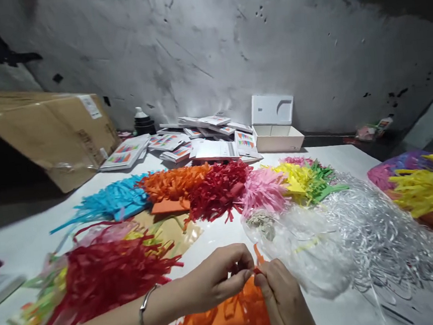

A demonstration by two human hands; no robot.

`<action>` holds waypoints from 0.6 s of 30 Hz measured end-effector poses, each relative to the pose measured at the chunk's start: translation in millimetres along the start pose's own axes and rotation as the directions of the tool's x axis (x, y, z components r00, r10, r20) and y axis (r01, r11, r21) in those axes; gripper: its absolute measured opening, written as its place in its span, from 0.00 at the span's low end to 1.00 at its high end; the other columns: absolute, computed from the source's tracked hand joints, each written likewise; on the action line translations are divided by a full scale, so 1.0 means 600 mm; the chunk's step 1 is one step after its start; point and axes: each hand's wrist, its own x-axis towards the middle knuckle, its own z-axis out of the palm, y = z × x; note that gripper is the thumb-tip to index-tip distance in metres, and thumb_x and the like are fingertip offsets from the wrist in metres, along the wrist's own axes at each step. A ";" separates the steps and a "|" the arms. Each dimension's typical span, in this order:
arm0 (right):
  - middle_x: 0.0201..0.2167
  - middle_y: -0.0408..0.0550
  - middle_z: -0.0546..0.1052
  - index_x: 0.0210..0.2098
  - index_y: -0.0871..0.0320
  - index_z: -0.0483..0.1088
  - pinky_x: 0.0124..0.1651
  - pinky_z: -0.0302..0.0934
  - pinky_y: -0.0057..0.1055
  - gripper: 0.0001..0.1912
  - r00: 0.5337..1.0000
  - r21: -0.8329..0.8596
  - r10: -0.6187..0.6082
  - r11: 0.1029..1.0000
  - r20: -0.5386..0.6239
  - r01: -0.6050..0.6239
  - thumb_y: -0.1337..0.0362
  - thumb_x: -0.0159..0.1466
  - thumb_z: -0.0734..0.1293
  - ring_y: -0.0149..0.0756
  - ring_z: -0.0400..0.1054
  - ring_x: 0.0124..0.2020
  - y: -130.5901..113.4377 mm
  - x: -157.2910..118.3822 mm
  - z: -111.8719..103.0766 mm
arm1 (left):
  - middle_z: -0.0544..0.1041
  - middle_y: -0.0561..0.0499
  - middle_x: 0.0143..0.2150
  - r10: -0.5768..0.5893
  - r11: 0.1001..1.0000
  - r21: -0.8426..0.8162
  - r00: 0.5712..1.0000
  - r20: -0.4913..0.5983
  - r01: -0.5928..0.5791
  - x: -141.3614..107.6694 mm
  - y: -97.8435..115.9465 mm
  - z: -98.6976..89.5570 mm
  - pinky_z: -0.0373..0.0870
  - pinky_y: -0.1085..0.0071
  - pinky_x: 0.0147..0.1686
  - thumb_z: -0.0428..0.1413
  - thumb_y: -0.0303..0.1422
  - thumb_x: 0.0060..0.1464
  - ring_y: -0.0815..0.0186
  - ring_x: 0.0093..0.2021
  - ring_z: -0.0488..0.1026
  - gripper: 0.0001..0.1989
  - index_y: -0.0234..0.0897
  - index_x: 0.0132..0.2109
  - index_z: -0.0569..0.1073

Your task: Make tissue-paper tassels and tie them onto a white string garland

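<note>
Orange fringed paper (218, 320) lies at the bottom centre, below and partly behind both hands. My left hand (226, 278), with a silver bangle on its wrist, pinches at a thin orange strip. Close to its right, my right hand (283, 295) is closed on the same orange strip, whose loose end sticks up between the hands. Where the fingertips meet, the detail is small and partly hidden. Dark red fringed paper (112, 273) is on the left, beside my left forearm.
Blue (113, 198), orange, red, pink (264, 191), yellow and green fringe bundles cross the white table. Silver strands (374, 234) and a clear plastic bag (311, 255) are at right. Flat packages (124, 153), an open white box (278, 138) and a cardboard box (55, 136) stand behind.
</note>
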 end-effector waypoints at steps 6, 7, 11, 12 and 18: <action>0.29 0.45 0.72 0.36 0.54 0.64 0.36 0.60 0.32 0.13 0.992 -0.005 -0.019 1.000 0.123 0.020 0.66 0.74 0.52 0.36 0.66 0.32 -0.046 -0.002 0.008 | 0.70 0.53 0.33 -0.005 1.000 0.006 0.999 -0.037 0.005 -0.069 0.014 -0.010 0.63 0.75 0.31 0.48 0.28 0.61 0.70 0.30 0.63 0.04 0.37 0.38 0.67; 0.28 0.44 0.71 0.35 0.54 0.63 0.36 0.59 0.32 0.13 0.987 -0.015 -0.040 0.999 0.155 0.043 0.66 0.74 0.52 0.36 0.65 0.31 -0.054 0.001 0.008 | 0.70 0.53 0.33 -0.025 1.000 0.004 0.999 -0.046 0.025 -0.080 0.016 -0.011 0.63 0.75 0.30 0.48 0.28 0.61 0.70 0.30 0.63 0.03 0.37 0.39 0.67; 0.24 0.40 0.67 0.30 0.54 0.58 0.32 0.55 0.30 0.15 0.955 -0.054 -0.156 0.983 0.252 0.175 0.66 0.74 0.52 0.33 0.60 0.25 -0.085 0.016 0.003 | 0.69 0.54 0.33 -0.092 0.995 0.022 0.992 -0.091 0.095 -0.118 0.025 -0.009 0.63 0.75 0.29 0.47 0.26 0.59 0.69 0.30 0.63 0.04 0.38 0.38 0.65; 0.23 0.39 0.67 0.29 0.54 0.57 0.32 0.54 0.30 0.16 0.943 -0.065 -0.171 0.978 0.286 0.198 0.66 0.74 0.51 0.32 0.59 0.24 -0.092 0.020 0.002 | 0.69 0.54 0.33 -0.098 0.994 0.035 0.990 -0.102 0.102 -0.126 0.028 -0.008 0.63 0.74 0.30 0.47 0.26 0.59 0.69 0.30 0.64 0.04 0.39 0.38 0.65; 0.22 0.38 0.66 0.29 0.54 0.57 0.32 0.53 0.30 0.19 0.917 -0.095 -0.144 0.977 0.371 0.192 0.63 0.76 0.48 0.32 0.57 0.22 -0.117 0.018 0.017 | 0.69 0.52 0.32 -0.098 0.993 0.054 0.981 -0.168 0.108 -0.163 0.030 0.002 0.63 0.73 0.31 0.46 0.28 0.60 0.68 0.30 0.62 0.05 0.38 0.35 0.65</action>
